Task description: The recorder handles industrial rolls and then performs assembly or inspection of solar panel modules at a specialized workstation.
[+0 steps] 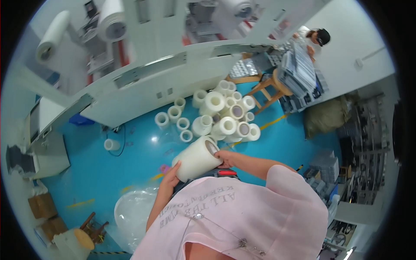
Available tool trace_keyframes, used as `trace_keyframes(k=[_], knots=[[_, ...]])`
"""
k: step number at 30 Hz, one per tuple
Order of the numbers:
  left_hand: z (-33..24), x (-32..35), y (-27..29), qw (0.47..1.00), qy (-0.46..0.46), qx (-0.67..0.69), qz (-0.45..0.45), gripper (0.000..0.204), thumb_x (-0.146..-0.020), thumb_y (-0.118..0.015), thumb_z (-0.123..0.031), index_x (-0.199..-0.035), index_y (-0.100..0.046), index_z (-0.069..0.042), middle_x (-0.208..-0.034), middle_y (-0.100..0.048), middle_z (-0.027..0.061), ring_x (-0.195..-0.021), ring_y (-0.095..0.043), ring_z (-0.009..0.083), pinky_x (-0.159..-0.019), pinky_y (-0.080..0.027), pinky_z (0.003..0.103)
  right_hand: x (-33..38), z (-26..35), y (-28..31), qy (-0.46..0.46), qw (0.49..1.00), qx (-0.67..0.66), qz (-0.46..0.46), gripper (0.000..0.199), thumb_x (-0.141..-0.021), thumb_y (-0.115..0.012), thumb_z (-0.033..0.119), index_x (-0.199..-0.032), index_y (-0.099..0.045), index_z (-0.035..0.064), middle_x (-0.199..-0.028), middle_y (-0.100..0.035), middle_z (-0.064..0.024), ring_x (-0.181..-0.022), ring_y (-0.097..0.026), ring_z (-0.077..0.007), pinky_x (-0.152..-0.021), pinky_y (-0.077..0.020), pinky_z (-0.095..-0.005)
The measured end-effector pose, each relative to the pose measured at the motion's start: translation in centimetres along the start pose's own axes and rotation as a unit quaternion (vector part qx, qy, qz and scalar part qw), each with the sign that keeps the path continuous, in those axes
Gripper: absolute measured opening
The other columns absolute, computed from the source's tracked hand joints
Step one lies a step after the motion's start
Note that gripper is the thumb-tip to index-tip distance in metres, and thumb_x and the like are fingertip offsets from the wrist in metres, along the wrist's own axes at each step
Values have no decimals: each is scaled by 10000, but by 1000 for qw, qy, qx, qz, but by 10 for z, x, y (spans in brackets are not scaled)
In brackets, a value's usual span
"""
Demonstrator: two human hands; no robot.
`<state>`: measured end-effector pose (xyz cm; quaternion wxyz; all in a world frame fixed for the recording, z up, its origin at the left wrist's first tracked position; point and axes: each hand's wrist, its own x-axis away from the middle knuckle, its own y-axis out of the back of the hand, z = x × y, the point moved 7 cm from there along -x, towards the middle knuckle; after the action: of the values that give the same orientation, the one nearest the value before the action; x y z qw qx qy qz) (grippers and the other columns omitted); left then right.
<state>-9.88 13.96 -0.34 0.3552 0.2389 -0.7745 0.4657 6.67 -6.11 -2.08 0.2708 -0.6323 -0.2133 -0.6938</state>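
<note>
both hands, left hand and right hand, clasp the ends of a white roll at chest height. a pile of rolls already sits on the blue floor; this one isn't stacked yet.

The person wears a loose pale pink short-sleeved shirt with grey printed lettering across the front. Both forearms are bare, without gloves.

A blue floor carries clustered white rolls and a wooden stool.
</note>
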Motion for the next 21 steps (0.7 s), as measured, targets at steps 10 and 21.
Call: trace_keyframes(k=[10,21], knots=[[-17,6,112,965,-80,225,106,553,-990,-554,-351,-1418,-417,-28,-1380,-525,133,-1231,-544,256,-1033,-454,410,-34,62,-98,-49,978,202,-18,337,-803,-622,336,-1088,-602,155,-867,-621,-1,-680,-589,-131,-552,-498,-278],[-57,-7,165,911,-195,353,89,555,-1013,-480,-402,-1411,-425,-20,-1406,-504,151,-1279,-502,273,-1067,-420,436,-83,163,-200,-92,937,336,18,228,-839,-558,388,-950,-630,202,-779,-625,33,-640,-562,-130,-457,-413,-233]])
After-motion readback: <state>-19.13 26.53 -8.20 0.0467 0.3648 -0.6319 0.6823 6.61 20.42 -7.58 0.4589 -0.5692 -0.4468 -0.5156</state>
